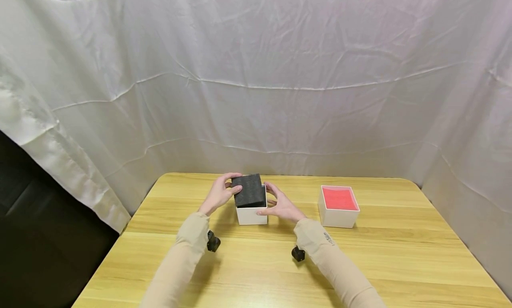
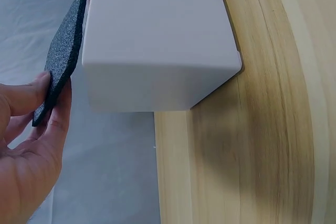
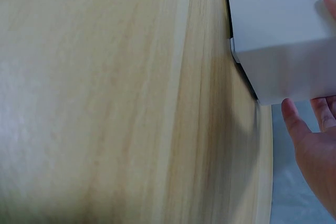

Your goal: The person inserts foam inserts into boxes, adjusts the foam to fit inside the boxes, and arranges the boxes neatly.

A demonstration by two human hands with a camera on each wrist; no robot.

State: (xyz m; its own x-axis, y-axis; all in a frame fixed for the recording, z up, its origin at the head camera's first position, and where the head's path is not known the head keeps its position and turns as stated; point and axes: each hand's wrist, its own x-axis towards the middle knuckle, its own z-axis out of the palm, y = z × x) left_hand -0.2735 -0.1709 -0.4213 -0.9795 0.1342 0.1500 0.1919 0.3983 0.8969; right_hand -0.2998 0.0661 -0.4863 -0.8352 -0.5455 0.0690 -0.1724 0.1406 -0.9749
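A white box (image 1: 252, 217) stands near the back of the table, its open top facing up. My left hand (image 1: 219, 194) pinches a black foam sheet (image 1: 249, 191) by its left edge, thumb on top and fingers beneath. The sheet tilts over the box opening, with more black material (image 1: 264, 198) showing at its right. In the left wrist view the foam (image 2: 64, 56) looks thin and slightly bent. My right hand (image 1: 283, 206) holds the box at its right side, thumb on the front face. The box covers part of those fingers in the right wrist view.
A second white box (image 1: 339, 218) sits to the right, with a red sheet (image 1: 340, 199) filling its top. Both stand on a wooden table (image 1: 256, 268). A pale curtain (image 1: 280, 112) hangs behind and at the sides. Something black (image 1: 44, 237) stands at the left.
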